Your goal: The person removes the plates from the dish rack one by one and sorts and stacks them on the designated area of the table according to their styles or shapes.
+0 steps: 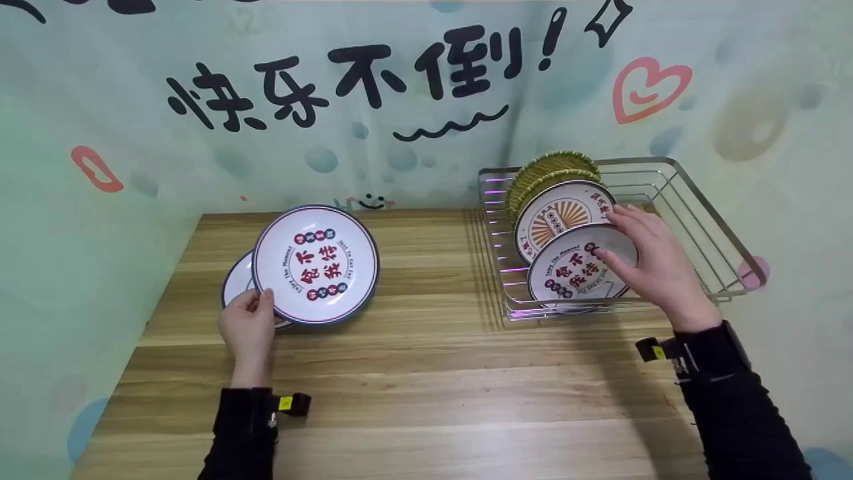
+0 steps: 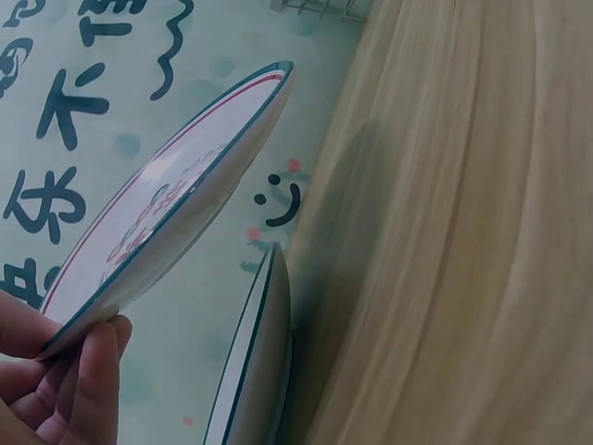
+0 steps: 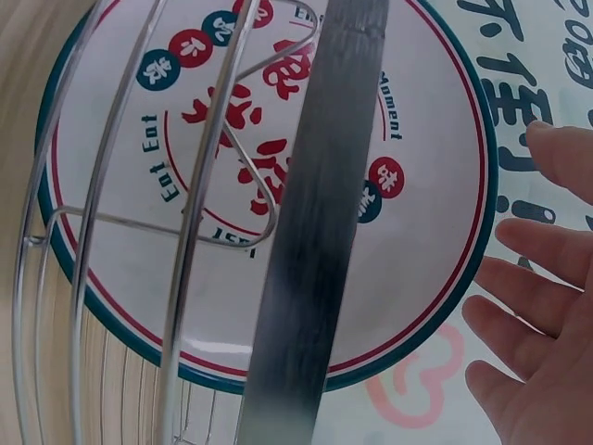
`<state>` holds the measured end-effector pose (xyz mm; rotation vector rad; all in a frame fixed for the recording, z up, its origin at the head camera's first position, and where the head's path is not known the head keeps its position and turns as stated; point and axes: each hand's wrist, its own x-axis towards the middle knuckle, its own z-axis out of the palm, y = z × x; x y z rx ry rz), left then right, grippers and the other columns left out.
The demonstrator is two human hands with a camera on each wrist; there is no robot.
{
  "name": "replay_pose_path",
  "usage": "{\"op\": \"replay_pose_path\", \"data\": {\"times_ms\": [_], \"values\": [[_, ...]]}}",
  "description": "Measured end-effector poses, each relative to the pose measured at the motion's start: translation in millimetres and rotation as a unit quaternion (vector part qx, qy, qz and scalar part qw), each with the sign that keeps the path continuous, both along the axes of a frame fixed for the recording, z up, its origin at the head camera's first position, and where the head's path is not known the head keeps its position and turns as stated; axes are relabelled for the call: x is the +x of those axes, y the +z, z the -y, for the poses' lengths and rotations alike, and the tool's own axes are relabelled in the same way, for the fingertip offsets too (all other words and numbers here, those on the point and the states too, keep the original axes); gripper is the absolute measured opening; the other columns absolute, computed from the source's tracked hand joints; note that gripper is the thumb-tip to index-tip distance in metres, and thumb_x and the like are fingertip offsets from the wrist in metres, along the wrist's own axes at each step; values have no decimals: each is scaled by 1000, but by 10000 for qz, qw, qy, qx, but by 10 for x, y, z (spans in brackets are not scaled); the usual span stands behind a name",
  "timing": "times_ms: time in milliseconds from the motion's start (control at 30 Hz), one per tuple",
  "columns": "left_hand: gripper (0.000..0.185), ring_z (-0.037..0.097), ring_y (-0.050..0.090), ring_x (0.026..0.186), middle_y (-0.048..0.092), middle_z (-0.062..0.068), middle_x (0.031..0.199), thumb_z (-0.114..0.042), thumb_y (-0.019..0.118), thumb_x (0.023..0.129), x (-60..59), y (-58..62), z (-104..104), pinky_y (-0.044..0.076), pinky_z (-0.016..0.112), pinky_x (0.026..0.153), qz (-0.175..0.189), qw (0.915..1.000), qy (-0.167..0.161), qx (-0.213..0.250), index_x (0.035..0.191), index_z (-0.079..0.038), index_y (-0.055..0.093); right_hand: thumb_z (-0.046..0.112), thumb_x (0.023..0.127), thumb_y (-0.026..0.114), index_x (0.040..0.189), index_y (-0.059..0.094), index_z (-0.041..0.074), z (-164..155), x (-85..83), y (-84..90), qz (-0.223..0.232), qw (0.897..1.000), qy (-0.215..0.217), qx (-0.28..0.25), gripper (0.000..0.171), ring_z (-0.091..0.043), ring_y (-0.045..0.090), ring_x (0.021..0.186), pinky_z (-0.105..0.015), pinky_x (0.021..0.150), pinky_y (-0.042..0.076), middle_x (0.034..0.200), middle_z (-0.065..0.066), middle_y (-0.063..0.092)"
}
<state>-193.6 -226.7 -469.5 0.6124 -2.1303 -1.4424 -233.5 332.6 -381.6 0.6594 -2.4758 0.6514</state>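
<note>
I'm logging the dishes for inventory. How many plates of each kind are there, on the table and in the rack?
White plates with red characters and a blue rim: 3, one tilted up by the left hand at, one flat beneath it, one in the wire rack at under the right hand.
White plate with an orange sunburst: 1.
Green-rimmed woven plates: 2.
Total: 6.

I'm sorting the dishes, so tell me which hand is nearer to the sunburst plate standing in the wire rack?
Right. The right hand rests on the front plate in the rack, just before the sunburst plate. The left hand grips a plate far across the table.
</note>
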Motion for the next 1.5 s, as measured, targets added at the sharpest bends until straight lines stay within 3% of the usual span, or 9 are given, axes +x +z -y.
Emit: {"op": "replay_pose_path", "data": {"times_ms": [367,600,733,1033,1200,1333,1500], "values": [[26,3,57,52,69,20,93,-13,61,97,46,-29,198,56,21,54,249,9983,154,499,111,9,68,11,85,77,134,55,-6,-59,9,27,105,9998,-150,-73,57,-47,40,132,-53,116,24,140,-27,50],[25,7,58,51,65,-5,74,-13,63,97,73,-18,318,56,23,54,277,9941,234,1020,109,9,66,13,85,76,134,54,-5,-94,16,39,217,9994,-248,-72,56,-46,40,132,-53,117,23,141,-26,50],[23,8,58,51,64,-10,70,-12,63,96,86,-29,367,55,23,53,284,9904,314,1316,106,8,66,14,86,76,133,55,-6,-109,7,42,251,9992,-296,-61,56,-46,40,133,-53,116,23,140,-27,50],[30,7,61,51,63,-9,74,-14,60,98,105,-90,450,57,24,57,457,9894,391,1321,117,9,64,13,87,75,135,53,-6,-144,-34,50,453,9982,-368,-159,56,-47,38,134,-56,116,22,140,-29,49],[35,7,63,54,66,5,90,-17,59,99,110,-127,496,58,25,59,613,9876,435,1376,122,9,63,12,88,73,135,52,-6,-167,-57,43,500,9977,-412,-179,55,-49,39,132,-58,114,23,139,-30,49],[39,5,63,58,60,15,110,-18,57,100,105,-147,519,59,24,64,744,9826,448,1644,128,9,59,12,89,73,136,52,-7,-173,-69,40,520,9976,-434,-151,55,-50,41,129,-58,113,26,138,-30,50],[37,5,63,60,53,15,110,-14,56,101,94,-177,540,59,24,65,531,9743,417,2150,126,13,55,13,89,73,136,51,-7,-172,-74,19,562,9972,-486,-117,56,-49,42,128,-59,111,28,137,-30,51]]}}
